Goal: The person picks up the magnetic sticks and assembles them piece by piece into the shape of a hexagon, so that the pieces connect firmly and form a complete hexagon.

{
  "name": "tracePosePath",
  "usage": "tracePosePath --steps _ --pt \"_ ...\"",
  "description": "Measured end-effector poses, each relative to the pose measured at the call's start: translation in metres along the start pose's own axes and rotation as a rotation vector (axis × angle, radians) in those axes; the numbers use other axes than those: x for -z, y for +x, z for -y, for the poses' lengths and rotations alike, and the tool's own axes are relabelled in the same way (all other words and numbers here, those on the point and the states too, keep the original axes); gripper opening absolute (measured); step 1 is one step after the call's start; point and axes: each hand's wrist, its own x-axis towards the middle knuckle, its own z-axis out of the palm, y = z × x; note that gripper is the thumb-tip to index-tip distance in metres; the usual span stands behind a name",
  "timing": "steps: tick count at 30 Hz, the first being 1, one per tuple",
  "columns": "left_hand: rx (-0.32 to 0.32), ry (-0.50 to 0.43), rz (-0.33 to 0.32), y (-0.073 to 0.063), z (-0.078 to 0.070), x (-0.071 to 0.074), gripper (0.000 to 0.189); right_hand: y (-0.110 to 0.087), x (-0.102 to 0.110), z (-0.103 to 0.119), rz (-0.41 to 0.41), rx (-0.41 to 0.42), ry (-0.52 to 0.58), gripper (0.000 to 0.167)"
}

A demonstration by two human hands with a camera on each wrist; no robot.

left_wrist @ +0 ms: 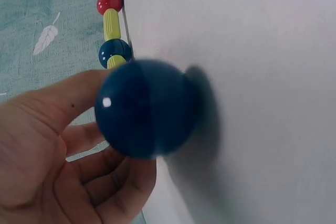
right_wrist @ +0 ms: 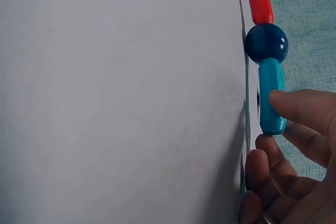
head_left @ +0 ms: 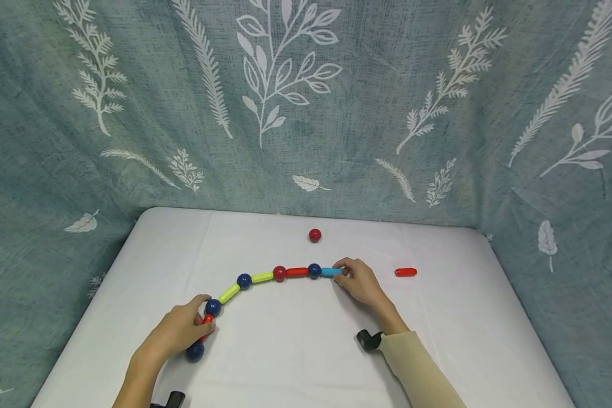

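A curved chain of balls and short rods stretches between both hands over the table. At its left end my left hand (head_left: 175,328) grips a red rod (head_left: 208,319), fingers around it and near the dark blue ball (head_left: 213,307). A larger-looking dark blue ball (left_wrist: 147,108) ends the chain there and partly hides the fingers in the left wrist view. My right hand (head_left: 362,283) pinches the light blue rod (right_wrist: 271,98) at the right end, joined to a dark blue ball (right_wrist: 266,44). Between lie yellow-green rods (head_left: 229,293), a red ball (head_left: 280,273) and a red rod (head_left: 297,272).
A loose red ball (head_left: 314,235) lies behind the chain, toward the far edge. To the right of my right hand is a loose red rod (head_left: 406,272). The white-covered table (head_left: 296,351) meets a green leaf-patterned curtain (head_left: 357,170) at the back.
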Motion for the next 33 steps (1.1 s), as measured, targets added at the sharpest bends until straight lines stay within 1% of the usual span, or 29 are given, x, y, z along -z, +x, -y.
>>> tracePosePath --steps 4,8,12,18,27,33 --pt "0.001 -0.012 0.006 0.000 -0.002 -0.003 0.063 0.003 -0.001 0.001 -0.003 -0.004 -0.007 0.021" --pt "0.003 -0.018 0.002 -0.001 -0.005 -0.005 0.057 0.006 -0.003 0.002 0.001 -0.008 -0.009 0.022" --pt "0.029 -0.020 -0.011 0.000 -0.007 -0.009 0.047 0.007 -0.005 0.005 0.005 -0.008 -0.005 0.021" --pt "0.056 -0.029 -0.032 0.002 -0.010 -0.016 0.045 0.009 -0.010 0.010 0.002 -0.001 0.003 0.020" --pt "0.030 -0.031 -0.016 0.001 -0.021 -0.022 0.037 0.015 -0.017 0.017 0.002 0.006 -0.003 0.020" --pt "0.047 -0.004 -0.010 -0.002 -0.026 -0.025 0.035 0.018 -0.022 0.022 0.004 -0.019 0.002 0.020"
